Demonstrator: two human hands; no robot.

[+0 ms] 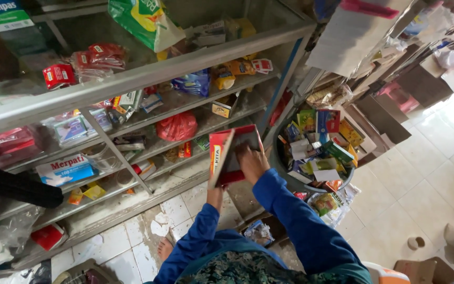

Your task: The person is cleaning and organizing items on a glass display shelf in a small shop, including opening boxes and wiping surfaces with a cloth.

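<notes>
Before the glass display cabinet [148,73], close to its right end, the person holds a flat red box [232,155] with both hands in blue sleeves. This box is tilted, its open side turned to the right, and it stays in the air at the level of the lowest shelf. Right hand [252,163] lies over the box with fingers spread and pressed inside it, gripping the edge. Left hand [215,194] is under the box; its fingers are hidden by the box, so I cannot tell how they are closed. Just beside the box, to the right, stands a round grey basin [279,163] full of small coloured packets. On the middle shelf, left of the box, rests a red plastic bag [177,126]. A bare foot [165,247] stands on the dirty white floor tiles below.
</notes>
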